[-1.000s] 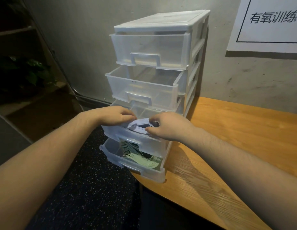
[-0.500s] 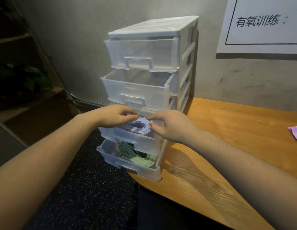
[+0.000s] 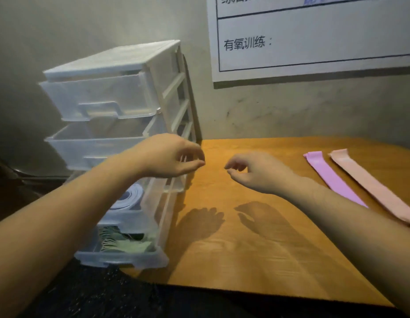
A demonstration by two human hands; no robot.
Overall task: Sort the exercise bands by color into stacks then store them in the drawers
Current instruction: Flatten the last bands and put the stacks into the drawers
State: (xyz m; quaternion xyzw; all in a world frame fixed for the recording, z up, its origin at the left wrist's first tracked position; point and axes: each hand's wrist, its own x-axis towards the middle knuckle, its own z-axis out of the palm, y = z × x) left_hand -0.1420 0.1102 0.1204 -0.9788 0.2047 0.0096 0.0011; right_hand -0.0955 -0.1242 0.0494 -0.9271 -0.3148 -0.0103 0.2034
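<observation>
A clear plastic drawer unit [image 3: 121, 63] stands at the table's left end with its drawers pulled out. Pale blue bands [image 3: 128, 198] lie curled in the third drawer, and green bands [image 3: 128, 244] fill the bottom drawer. A purple stack [image 3: 330, 177] and a pink stack [image 3: 369, 187] of bands lie flat on the table at the right. My left hand [image 3: 169, 157] hovers beside the unit, fingers loosely curled, holding nothing. My right hand [image 3: 252, 171] hangs above the bare wood, also relaxed and holding nothing.
The wooden table [image 3: 245, 249] has a curved front edge. A white printed poster [image 3: 314, 37] hangs on the grey wall behind. Dark speckled floor [image 3: 84, 294] lies below the table at the left.
Both hands have let go of the blue bands in the third drawer and moved right over the table. My view has swung right, bringing the purple and pink stacks into sight.
</observation>
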